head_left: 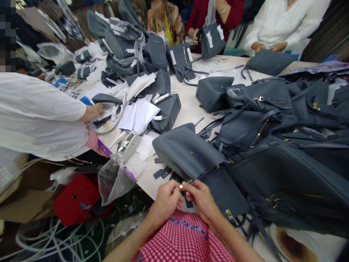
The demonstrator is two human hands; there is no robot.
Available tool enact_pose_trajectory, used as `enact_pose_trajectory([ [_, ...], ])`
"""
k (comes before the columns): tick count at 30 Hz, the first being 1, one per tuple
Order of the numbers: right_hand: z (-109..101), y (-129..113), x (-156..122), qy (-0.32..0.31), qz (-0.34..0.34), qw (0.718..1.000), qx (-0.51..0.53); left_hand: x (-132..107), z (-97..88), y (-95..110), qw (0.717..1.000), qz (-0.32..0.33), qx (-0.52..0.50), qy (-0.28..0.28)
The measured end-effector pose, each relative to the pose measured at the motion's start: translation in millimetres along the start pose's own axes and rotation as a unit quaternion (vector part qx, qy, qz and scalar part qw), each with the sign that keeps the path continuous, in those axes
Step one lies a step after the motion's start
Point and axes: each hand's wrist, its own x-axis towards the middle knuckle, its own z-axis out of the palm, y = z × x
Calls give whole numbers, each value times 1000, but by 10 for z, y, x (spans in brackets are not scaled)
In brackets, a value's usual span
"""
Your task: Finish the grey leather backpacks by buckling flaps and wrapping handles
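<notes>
My left hand and my right hand meet at the table's near edge, both pinched on a small gold metal fitting at the lower edge of a slate-blue leather bag. The bag lies flap-up just beyond my fingers, with a gold snap stud on its flap. Small blue leather tabs lie on the table to the left of my hands. A red-and-white checked apron covers my lap below.
A heap of the same blue bags fills the table's right side, and another pile stands at the far left. Papers lie mid-table. A person in white works at the left; others sit across. A plastic bag hangs off the edge.
</notes>
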Motion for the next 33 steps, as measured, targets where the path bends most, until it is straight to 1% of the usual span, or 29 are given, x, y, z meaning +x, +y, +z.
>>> enact_pose_trajectory([
  [2,17,-13,-11,2,15,1000,5,-27,-21,16,999,24,30,-1],
  [4,29,-16,-15,7,26,1000,11,-56,-43,37,993,79,93,7],
  [7,34,-6,-8,16,33,999,16,-86,-68,63,959,171,220,39],
  [9,29,4,-2,20,33,999,14,-88,-76,64,936,199,284,57],
  [12,21,9,1,21,31,999,9,-72,-78,37,914,220,335,67],
  [20,28,-11,4,25,48,999,9,-45,-115,0,900,244,359,52],
  [24,19,-5,10,29,58,998,9,-19,-128,1,895,240,368,74],
  [26,16,-7,8,29,63,998,11,-22,-132,7,903,235,353,76],
  [30,21,-21,0,27,65,997,20,-70,-138,31,928,231,289,41],
  [31,23,-25,-1,26,65,997,20,-82,-138,36,928,233,288,37],
  [33,24,-29,-1,26,63,998,17,-96,-134,41,917,239,316,38],
])
